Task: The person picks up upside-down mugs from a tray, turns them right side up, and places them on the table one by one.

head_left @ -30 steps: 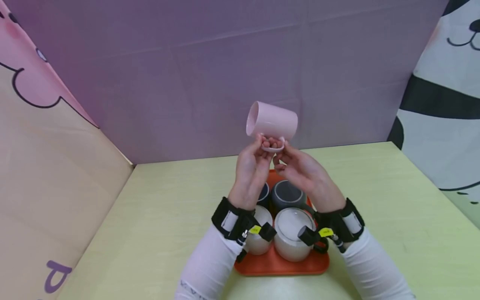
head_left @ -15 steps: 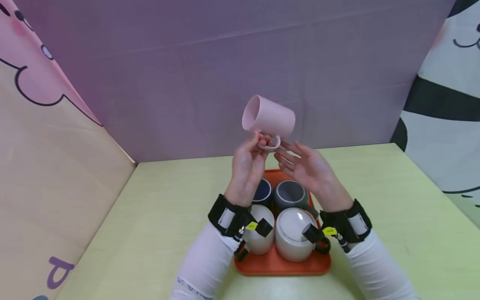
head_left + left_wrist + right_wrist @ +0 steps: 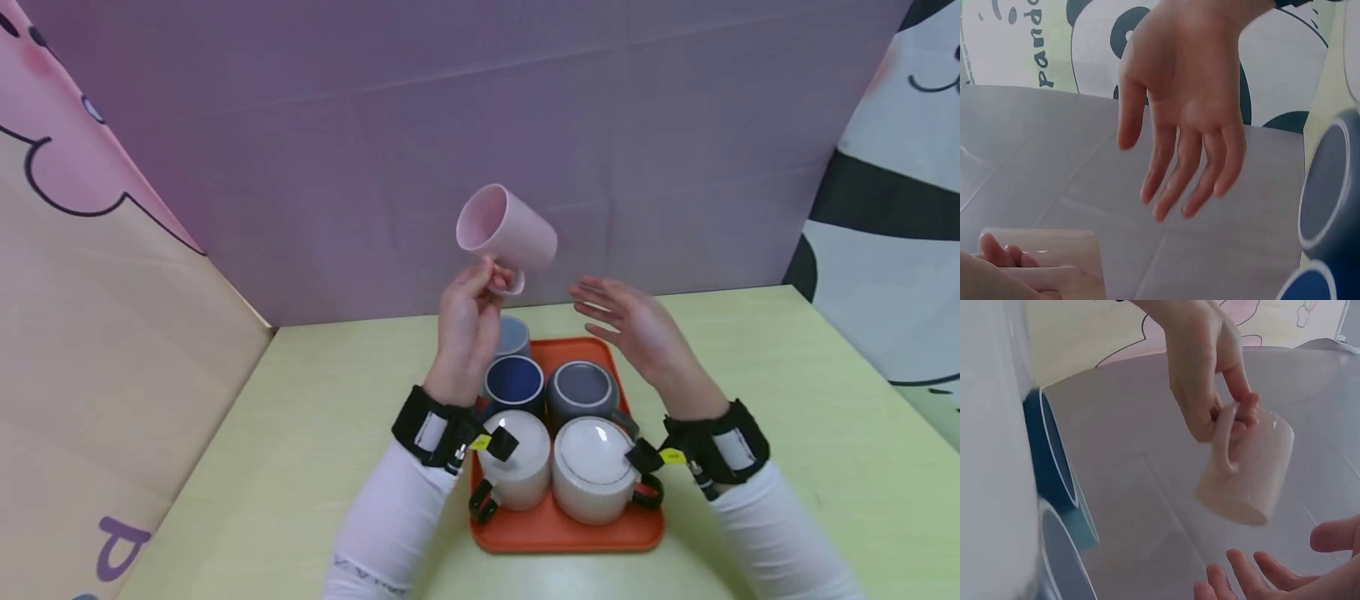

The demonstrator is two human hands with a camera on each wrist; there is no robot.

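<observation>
Left hand [image 3: 467,321] raised above the far end of the tray [image 3: 567,532], fingers curled through and round the handle of a pink mug [image 3: 504,229]. Mug held in the air in front of the purple back wall [image 3: 420,125], tilted, its open mouth turned up and to the left, base down and to the right. In the right wrist view the same grasp shows plainly: thumb and fingers pinch the handle loop, the mug body hanging below them.

Right hand [image 3: 636,327] just to the right of the mug, apart from it, touching nothing. Fingers straight and spread, palm facing left toward the mug. The left wrist view shows that palm open with all fingers relaxed.

Below the hands, an orange tray on the yellow-green table [image 3: 787,400]. On it: two white mugs [image 3: 592,467] at the near end, side by side; behind them a dark blue mug [image 3: 513,385] on the left and a grey mug [image 3: 581,390] on the right; a light blue mug [image 3: 512,336] at the far left end, partly hidden by the left hand.

Both wrists carry black straps with small cameras. White sleeves on both forearms.

Left wall panel pink and tan with cartoon outlines; right panel shows a black-and-white panda print.
</observation>
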